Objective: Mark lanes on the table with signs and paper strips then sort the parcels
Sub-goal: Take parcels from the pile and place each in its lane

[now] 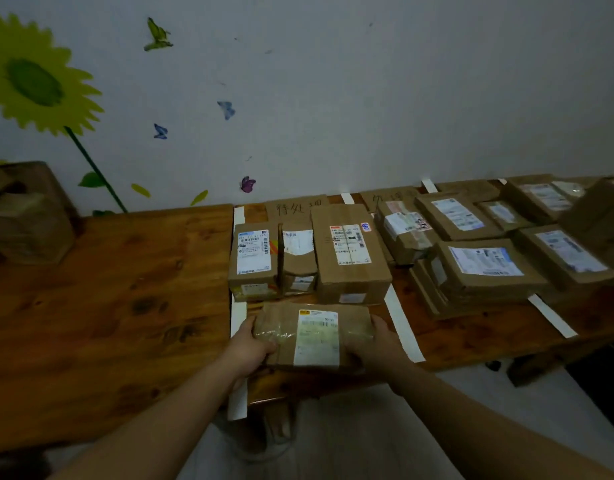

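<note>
Where two paper strips [237, 327] [402, 327] bound the leftmost lane of the wooden table [108, 306]: one taped brown parcel [312, 336], left hand [248, 346] and right hand [380, 342] grasping its ends, just before three boxed parcels [309, 261]; cardboard sign [298, 206] behind.

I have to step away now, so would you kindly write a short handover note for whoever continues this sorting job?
Hands: left hand and right hand each grip one end of a taped parcel, at the near end of the leftmost lane.
Layout: white paper strips mark the lanes; cardboard signs stand at the wall. Three boxes already sit in this lane; more parcels fill the lanes to the right.
Done: lanes marked, most parcels sorted.
Left: release this parcel; the boxes at far left may need checking.
</note>
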`<action>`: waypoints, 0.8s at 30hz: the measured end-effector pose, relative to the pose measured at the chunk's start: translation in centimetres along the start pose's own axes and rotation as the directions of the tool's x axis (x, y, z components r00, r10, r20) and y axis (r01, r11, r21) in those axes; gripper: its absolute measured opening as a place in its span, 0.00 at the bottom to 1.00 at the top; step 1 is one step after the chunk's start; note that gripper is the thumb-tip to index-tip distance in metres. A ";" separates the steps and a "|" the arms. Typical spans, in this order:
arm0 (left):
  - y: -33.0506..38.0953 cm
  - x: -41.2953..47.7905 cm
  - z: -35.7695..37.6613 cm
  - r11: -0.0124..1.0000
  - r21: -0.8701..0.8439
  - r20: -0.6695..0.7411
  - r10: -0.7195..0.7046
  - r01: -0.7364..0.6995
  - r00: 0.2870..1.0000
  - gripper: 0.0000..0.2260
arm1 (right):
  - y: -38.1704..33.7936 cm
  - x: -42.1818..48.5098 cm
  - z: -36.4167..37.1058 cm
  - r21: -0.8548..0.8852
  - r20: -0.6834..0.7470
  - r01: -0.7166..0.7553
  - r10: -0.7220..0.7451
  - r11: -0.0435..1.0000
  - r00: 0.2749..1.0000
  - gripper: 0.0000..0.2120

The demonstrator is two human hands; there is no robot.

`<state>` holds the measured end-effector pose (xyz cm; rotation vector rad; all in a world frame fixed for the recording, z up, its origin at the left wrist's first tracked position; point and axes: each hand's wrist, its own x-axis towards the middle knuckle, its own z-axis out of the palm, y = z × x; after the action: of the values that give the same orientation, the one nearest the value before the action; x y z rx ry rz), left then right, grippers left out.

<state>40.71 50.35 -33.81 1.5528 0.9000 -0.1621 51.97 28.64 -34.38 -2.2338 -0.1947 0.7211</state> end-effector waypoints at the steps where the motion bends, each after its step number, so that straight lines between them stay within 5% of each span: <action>1: -0.5 0.1 0.4 1.000 -0.009 -0.016 -0.006 0.005 1.000 0.29 | 0.1 0.3 -0.1 -0.056 0.023 0.035 -0.034 0.998 0.999 0.43; 14: -2.1 1.1 0.8 0.990 0.099 -0.124 0.114 -0.102 0.986 0.41 | -0.2 2.3 2.2 0.190 0.134 0.250 -0.278 0.949 0.951 0.19; 16: -1.3 1.1 0.5 0.966 0.239 -0.110 0.132 -0.103 0.985 0.41 | -0.6 2.9 2.6 0.079 0.150 0.229 -0.239 0.970 0.959 0.24; 19: 0.3 0.3 -1.1 0.922 0.385 -0.108 0.090 -0.042 0.990 0.39 | -2.8 3.0 2.9 -0.333 0.147 0.232 -0.193 0.914 0.970 0.31; 24: 3.4 -2.1 -8.6 0.873 0.485 -0.189 0.157 -0.047 0.969 0.37 | -12.1 1.7 4.4 -0.317 0.209 0.356 -0.301 0.879 0.930 0.29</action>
<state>38.02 57.39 -28.03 2.1114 0.9972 -0.1416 51.94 40.38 -28.85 -2.3872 -0.8206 0.7112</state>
